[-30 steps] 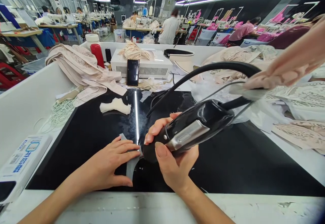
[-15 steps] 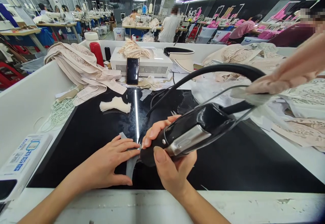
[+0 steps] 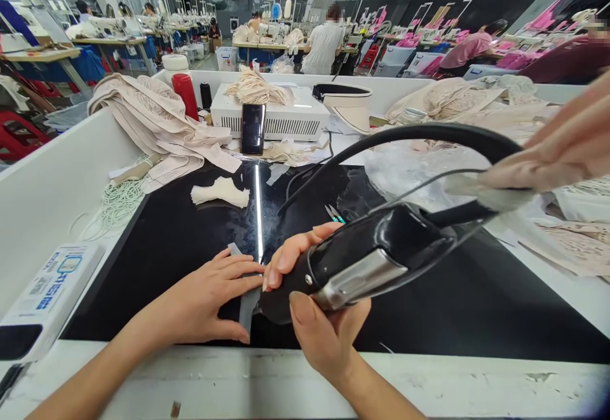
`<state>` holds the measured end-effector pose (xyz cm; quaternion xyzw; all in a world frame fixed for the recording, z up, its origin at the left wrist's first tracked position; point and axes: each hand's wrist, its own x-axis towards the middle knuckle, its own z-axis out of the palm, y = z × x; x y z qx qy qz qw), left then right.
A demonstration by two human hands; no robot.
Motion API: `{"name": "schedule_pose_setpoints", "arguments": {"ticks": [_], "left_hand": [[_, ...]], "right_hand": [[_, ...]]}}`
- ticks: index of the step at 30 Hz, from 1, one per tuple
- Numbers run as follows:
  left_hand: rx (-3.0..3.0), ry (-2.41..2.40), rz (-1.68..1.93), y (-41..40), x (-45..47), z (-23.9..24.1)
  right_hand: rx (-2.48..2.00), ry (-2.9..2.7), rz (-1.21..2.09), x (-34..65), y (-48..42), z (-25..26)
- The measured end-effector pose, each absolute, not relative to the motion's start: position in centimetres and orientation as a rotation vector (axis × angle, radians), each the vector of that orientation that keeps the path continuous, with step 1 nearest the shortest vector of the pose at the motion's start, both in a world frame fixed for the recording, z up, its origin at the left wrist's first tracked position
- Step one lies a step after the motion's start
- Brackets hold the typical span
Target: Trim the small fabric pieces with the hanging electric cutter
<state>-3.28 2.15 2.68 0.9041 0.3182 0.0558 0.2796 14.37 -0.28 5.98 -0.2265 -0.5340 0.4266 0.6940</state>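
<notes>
My right hand (image 3: 312, 318) is wrapped round a black hand-held tool (image 3: 362, 261) with a silver side panel; a thick black hose (image 3: 419, 133) arcs back from it. The tool's nose touches a narrow grey fabric strip (image 3: 248, 302) lying on the black worktop (image 3: 190, 229). My left hand (image 3: 204, 302) lies flat on that strip with fingers stretched out, just left of the tool's tip. Another person's hand (image 3: 557, 153) reaches in from the right and rests on the hose.
A small white fabric piece (image 3: 220, 192) lies further back on the worktop. Beige garments (image 3: 157, 121), a white machine box (image 3: 269, 115) with a phone (image 3: 252, 129) propped on it, and a red bottle (image 3: 185, 94) stand behind. Lace pieces (image 3: 572, 242) are heaped at right. Small snips (image 3: 333, 213) lie near the hose.
The tool's nose has slid a little toward me along the strip. My left hand has stayed flat on the fabric. The view has shifted slightly.
</notes>
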Motion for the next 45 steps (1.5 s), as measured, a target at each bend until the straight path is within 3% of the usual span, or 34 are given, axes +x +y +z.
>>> {"name": "schedule_pose_setpoints", "arguments": {"ticks": [15, 37, 45], "left_hand": [[2.442, 0.845, 0.136, 2.2, -3.1, 3.2], [2.486, 0.689, 0.295, 1.1, -3.1, 3.3], [2.509, 0.679, 0.203, 1.2, -3.2, 3.3]], "right_hand": [[-0.537, -1.201, 0.965, 14.3, -1.1, 5.6], [-0.647, -1.129, 0.725, 19.7, 1.4, 6.3], [-0.581, -1.091, 0.858, 17.2, 0.3, 6.9]]}}
